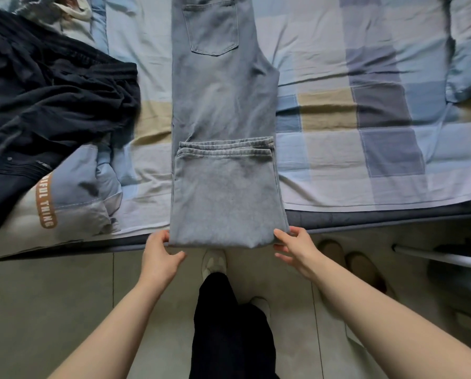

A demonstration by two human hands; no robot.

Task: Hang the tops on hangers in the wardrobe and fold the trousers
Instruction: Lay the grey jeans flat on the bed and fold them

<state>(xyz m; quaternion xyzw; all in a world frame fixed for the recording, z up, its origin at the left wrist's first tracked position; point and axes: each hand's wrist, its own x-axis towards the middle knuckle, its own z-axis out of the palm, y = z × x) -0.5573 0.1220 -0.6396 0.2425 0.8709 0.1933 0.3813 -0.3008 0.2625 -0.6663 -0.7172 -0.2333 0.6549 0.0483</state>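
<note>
Across the near edge of the bed (365, 222) lies a pair of pale grey-blue jeans (223, 105), stretched lengthwise away from the person, with a back pocket showing toward the far side. The leg ends are folded back over the thighs, so the two hems sit stacked roughly midway along the garment, and the fold itself hangs just over the mattress edge. The left hand (160, 253) pinches the left corner of that fold, thumb on top and fingers curled beneath; the right hand (294, 247) grips the right corner the same way, fingers partly spread. Both arms are bare.

The bedding is a patchwork cover (365, 110) of blue, grey, white and tan squares, creased in places. On its left side a heap of dark navy clothing (42, 105) lies crumpled, well apart from the jeans. Near the left corner at the front edge rests a pale garment with a brown printed band (47, 206) of lettering.

Below the bed the floor is large light tiles (51, 310). The person stands close in, wearing black trousers (229, 329) and pale shoes (214, 263). A pair of tan slippers (352, 263) sits on the tiles to the right, beside a white pole (434, 257) lying at an angle.
</note>
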